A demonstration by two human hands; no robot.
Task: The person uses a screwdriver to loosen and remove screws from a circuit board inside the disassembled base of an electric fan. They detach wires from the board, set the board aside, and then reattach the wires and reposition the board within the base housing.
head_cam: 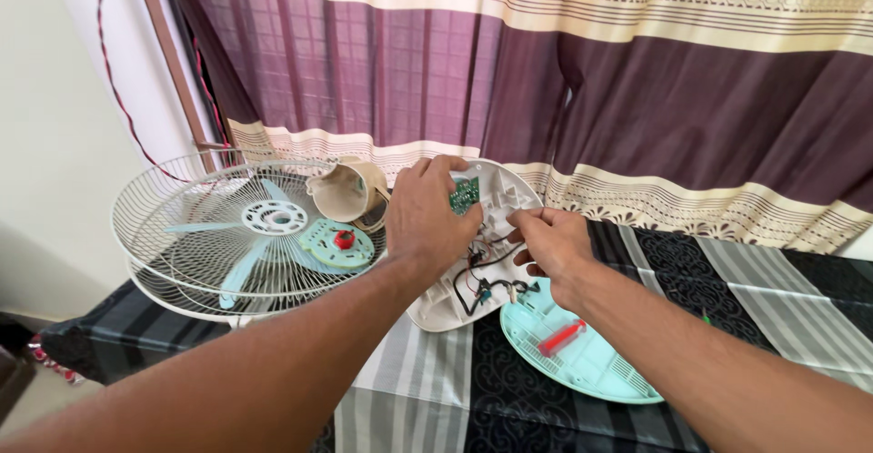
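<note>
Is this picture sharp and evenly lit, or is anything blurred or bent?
Head view: soft, even daylight, no glare. The hands, the circuit board and the fan grille look sharp. The wide lens stretches the forearms at the bottom edge and bows the curtain.

Fan grille (182,235) crowding the left, bare striped cloth (773,289) open rightward.

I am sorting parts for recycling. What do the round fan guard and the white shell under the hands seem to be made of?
Fan guard: probably metal wire with a pale coating, seen in its thin radial ribs. White shell: likely moulded plastic, smooth and matte, with ribs inside.
</note>
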